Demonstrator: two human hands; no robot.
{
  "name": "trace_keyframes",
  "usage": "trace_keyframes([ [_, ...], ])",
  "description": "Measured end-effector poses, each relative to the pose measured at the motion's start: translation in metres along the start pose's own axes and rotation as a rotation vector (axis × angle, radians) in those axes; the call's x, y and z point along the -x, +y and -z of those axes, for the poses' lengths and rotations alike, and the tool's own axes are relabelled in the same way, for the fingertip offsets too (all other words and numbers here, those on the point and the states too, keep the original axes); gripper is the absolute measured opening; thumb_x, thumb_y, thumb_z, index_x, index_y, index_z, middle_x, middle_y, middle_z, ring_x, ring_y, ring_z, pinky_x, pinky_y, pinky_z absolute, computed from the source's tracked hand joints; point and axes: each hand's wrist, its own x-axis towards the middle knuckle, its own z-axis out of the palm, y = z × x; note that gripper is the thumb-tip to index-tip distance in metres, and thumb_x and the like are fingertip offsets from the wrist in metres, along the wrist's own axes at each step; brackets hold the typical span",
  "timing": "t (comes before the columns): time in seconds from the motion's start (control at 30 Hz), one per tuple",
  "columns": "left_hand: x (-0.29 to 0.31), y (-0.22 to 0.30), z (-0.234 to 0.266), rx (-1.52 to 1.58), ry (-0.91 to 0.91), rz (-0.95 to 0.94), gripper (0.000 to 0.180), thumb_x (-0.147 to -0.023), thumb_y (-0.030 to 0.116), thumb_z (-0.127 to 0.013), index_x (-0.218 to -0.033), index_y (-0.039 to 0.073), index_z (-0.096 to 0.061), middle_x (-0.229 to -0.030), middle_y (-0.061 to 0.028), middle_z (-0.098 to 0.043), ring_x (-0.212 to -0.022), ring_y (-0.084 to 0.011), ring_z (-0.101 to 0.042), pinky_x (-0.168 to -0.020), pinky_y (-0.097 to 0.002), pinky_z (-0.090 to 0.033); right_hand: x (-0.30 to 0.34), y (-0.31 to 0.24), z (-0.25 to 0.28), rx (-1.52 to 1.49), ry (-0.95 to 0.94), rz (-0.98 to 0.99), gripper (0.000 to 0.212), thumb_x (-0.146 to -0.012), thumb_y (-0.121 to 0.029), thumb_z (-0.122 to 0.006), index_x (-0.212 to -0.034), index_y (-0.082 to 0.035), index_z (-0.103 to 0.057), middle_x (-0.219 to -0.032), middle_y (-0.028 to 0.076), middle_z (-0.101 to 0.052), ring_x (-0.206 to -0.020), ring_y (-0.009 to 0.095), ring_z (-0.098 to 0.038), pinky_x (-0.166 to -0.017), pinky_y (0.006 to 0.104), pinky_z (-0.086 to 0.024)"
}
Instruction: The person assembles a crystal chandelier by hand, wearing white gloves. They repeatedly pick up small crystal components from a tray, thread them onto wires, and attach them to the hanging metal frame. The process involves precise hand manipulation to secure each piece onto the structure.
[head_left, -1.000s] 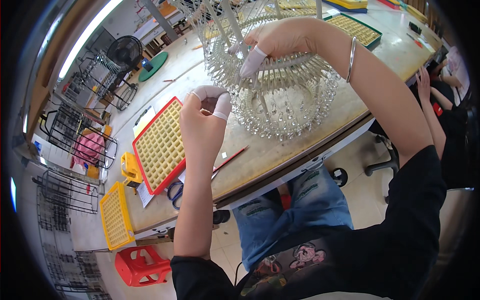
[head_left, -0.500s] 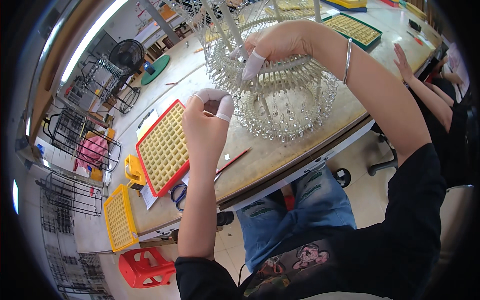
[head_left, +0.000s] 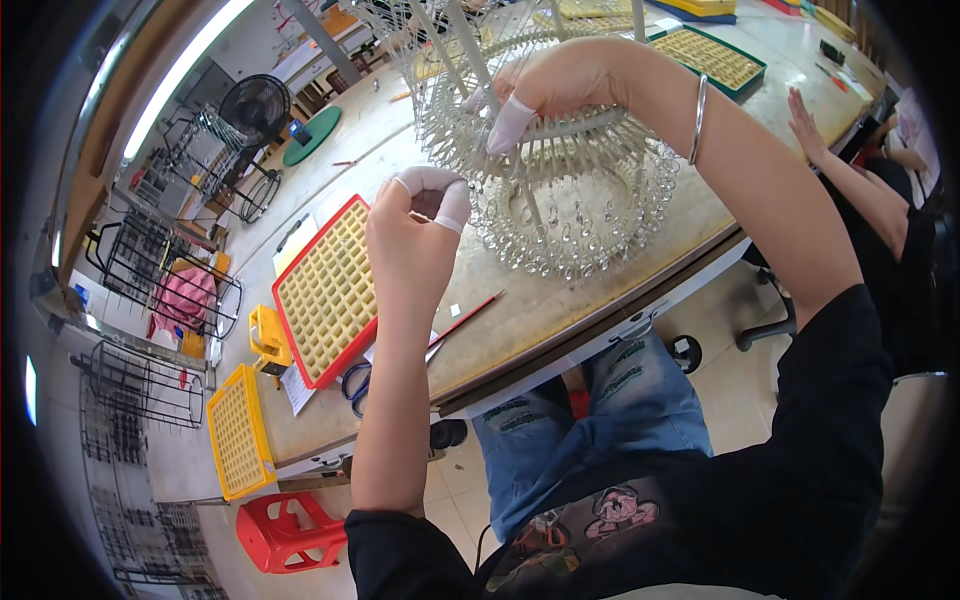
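Note:
A round, tiered white rack stands on the table, ringed with many small metal hooks. My right hand reaches over its upper ring, with a white finger cover on the thumb. Its fingers curl down around the rack and are partly hidden by it. Beside the rack's left edge, my left hand is closed in a pinch, with white covers on thumb and forefinger. The fingertips are close to the outer hooks; what they pinch, if anything, is too small to make out.
Left of the rack lies a red-framed tray with yellow cells; a yellow tray, blue-handled scissors and a red pencil are nearby. A green tray is at the far right. Another person's hand shows at right.
My left hand has shifted slightly up and to the right, nearer the rack's hooks. The right hand stays on the rack, almost unmoved.

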Motion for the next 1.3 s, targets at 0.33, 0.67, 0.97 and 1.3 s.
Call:
trace_keyframes([
  [0.33,0.025,0.0,0.005,-0.193,0.159,-0.195,0.008,-0.079,0.007,-0.065,-0.087,0.006,-0.066,-0.072,-0.0024,-0.058,-0.061,-0.0084,-0.052,-0.054,-0.0202,-0.04,0.006,-0.005,-0.003,0.311,0.11,0.006,0.074,-0.068,-0.033,-0.074,-0.129,-0.001,-0.047,-0.087,0.008,-0.059,-0.082,0.017,-0.055,-0.072,0.0269,-0.04],
  [0.67,0.111,-0.101,0.017,-0.168,0.099,-0.048,0.012,-0.076,0.0,-0.065,-0.087,0.004,-0.063,-0.079,-0.0058,-0.057,-0.066,-0.0138,-0.054,-0.056,-0.0247,-0.043,0.06,-0.004,-0.033,0.263,0.729,0.337,0.051,-0.076,-0.035,-0.071,-0.112,-0.002,-0.059,-0.106,0.014,-0.062,-0.103,0.02,-0.058,-0.088,0.0308,-0.044],
  [0.97,0.121,-0.13,0.005,-0.113,0.122,0.071,0.013,-0.078,-0.002,-0.062,-0.09,0.001,-0.063,-0.088,-0.0092,-0.058,-0.08,-0.0185,-0.056,-0.07,-0.0275,-0.045,0.066,0.008,-0.014,-0.453,0.876,0.688,0.033,-0.086,-0.028,-0.061,-0.109,-0.004,-0.06,-0.102,0.002,-0.063,-0.097,0.011,-0.057,-0.085,0.0257,-0.043],
  [1.3,0.123,-0.129,0.007,-0.114,0.107,-0.016,0.012,-0.078,-0.002,-0.061,-0.09,0.0,-0.062,-0.087,-0.0096,-0.058,-0.079,-0.0196,-0.056,-0.068,-0.0286,-0.045,0.061,0.0,-0.009,-0.741,0.793,0.787,0.026,-0.088,-0.025,-0.059,-0.106,-0.006,-0.061,-0.101,0.001,-0.062,-0.095,0.011,-0.058,-0.083,0.0261,-0.045],
])
